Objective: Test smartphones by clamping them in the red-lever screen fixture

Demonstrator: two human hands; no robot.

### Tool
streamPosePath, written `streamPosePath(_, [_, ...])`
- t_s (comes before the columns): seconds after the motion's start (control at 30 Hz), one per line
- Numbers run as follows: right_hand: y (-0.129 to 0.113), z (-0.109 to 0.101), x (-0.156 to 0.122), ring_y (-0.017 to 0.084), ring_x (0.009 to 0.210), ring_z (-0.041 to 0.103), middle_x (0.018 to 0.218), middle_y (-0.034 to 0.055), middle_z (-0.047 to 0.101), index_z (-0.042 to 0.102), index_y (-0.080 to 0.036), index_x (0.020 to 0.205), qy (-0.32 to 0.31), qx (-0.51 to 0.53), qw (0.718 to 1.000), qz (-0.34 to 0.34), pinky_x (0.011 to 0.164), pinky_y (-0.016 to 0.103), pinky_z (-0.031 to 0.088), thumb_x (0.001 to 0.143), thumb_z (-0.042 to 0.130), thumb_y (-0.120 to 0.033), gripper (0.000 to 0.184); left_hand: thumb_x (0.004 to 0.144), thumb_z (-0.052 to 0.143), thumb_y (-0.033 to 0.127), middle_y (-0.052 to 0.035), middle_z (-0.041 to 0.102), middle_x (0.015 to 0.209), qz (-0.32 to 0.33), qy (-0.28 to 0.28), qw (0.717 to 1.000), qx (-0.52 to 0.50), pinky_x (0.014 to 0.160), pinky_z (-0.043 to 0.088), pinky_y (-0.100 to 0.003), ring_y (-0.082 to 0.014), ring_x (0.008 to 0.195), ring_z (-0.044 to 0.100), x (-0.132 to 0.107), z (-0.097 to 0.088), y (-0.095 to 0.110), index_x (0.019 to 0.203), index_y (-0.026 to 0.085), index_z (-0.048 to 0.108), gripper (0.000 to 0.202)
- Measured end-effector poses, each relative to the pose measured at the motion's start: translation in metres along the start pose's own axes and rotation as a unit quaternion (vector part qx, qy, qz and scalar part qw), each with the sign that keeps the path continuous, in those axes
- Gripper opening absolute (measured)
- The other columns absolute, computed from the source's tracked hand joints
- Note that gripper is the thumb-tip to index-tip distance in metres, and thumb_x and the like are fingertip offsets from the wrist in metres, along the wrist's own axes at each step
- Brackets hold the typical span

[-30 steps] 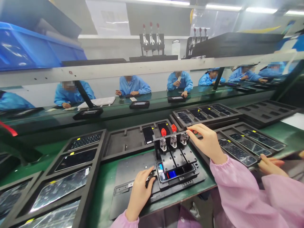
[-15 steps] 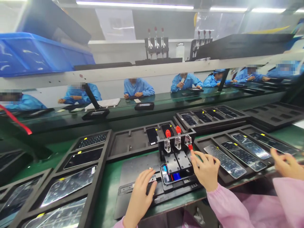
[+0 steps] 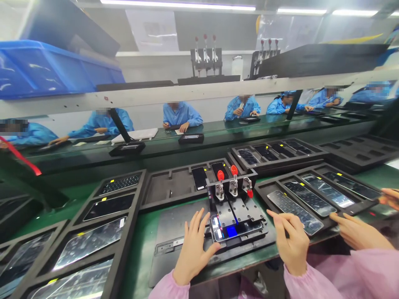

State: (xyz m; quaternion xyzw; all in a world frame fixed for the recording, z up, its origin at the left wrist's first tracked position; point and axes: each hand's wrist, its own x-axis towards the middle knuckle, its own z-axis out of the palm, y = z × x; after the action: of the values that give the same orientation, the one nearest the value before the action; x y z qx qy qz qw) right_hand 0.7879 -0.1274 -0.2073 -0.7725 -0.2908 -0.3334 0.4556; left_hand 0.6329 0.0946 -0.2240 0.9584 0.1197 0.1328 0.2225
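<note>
A black clamp fixture [image 3: 232, 182] stands on the bench, with red-tipped toggle levers. Two red tips point up, and the right tip [image 3: 249, 194] points down. Under its metal plates [image 3: 240, 211] lies a phone screen [image 3: 220, 232], lit blue and white, partly covered. My left hand [image 3: 195, 249] is open at the fixture's left, fingers spread and thumb close to the screen's lower left corner. To the right of the fixture hovers my right hand [image 3: 291, 243], index finger stretched out and the others loosely bent, holding nothing, in front of a black tray [image 3: 264, 187] of phone screens.
A co-worker's hand [image 3: 358, 232] in a pink sleeve touches a screen in the right tray; another hand [image 3: 391, 198] is at its right end. More trays of screens stand left [image 3: 137, 207] and behind [image 3: 162, 187]. A shelf [image 3: 174, 96] crosses above, holding a blue bin [image 3: 62, 74].
My right hand has left the right lever and moved right and down. My left hand has shifted right with fingers spread wider. A co-worker's hand has come in over the right tray.
</note>
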Motion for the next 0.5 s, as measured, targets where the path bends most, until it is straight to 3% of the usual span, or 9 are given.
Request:
streamPosePath(0.1, [0.0, -0.008, -0.016, 0.014, 0.072, 0.051, 0.079, 0.0035, 0.056, 0.067, -0.02, 0.097, 0.001, 0.035, 0.999, 0.012, 0.072, 0.032, 0.039, 0.084, 0.051, -0.018, 0.02, 0.085, 0.044, 0.045, -0.0076, 0.029, 0.145, -0.012, 0.016, 0.999, -0.036, 0.107, 0.018, -0.056, -0.0254, 0.134, 0.023, -0.006, -0.002, -0.008, 0.139, 0.028, 0.02, 0.061])
streamPosePath(0.23, [0.002, -0.012, -0.041, 0.013, 0.071, 0.052, 0.078, 0.0035, 0.057, 0.066, -0.018, 0.088, -0.011, 0.059, 0.998, 0.017, 0.068, 0.028, 0.04, 0.083, 0.052, -0.015, 0.016, 0.088, 0.042, 0.038, -0.0082, 0.048, 0.126, -0.049, 0.05, 0.993, -0.097, 0.101, 0.035, -0.042, -0.0209, 0.118, 0.043, -0.009, 0.0, -0.018, 0.125, 0.024, 0.041, 0.039])
streamPosePath(0.37, [0.006, -0.009, -0.069, 0.012, 0.067, 0.052, 0.071, 0.0022, 0.055, 0.062, -0.017, 0.075, -0.018, 0.065, 0.996, 0.064, 0.067, 0.025, 0.04, 0.084, 0.052, -0.018, 0.013, 0.087, 0.043, 0.037, -0.0055, 0.058, 0.098, -0.061, 0.035, 0.988, -0.136, 0.087, 0.043, -0.038, -0.0197, 0.095, 0.054, -0.008, 0.003, -0.023, 0.107, 0.023, 0.052, 0.026])
streamPosePath(0.5, [0.002, -0.006, -0.092, 0.009, 0.054, 0.045, 0.056, -0.0017, 0.046, 0.048, -0.018, 0.057, -0.027, 0.044, 0.985, 0.162, 0.059, 0.021, 0.037, 0.086, 0.049, -0.028, 0.031, 0.087, 0.044, 0.035, -0.0042, 0.057, 0.092, -0.049, 0.024, 0.988, -0.145, 0.083, 0.043, -0.037, -0.0197, 0.09, 0.053, -0.007, 0.004, -0.026, 0.105, 0.023, 0.053, 0.023])
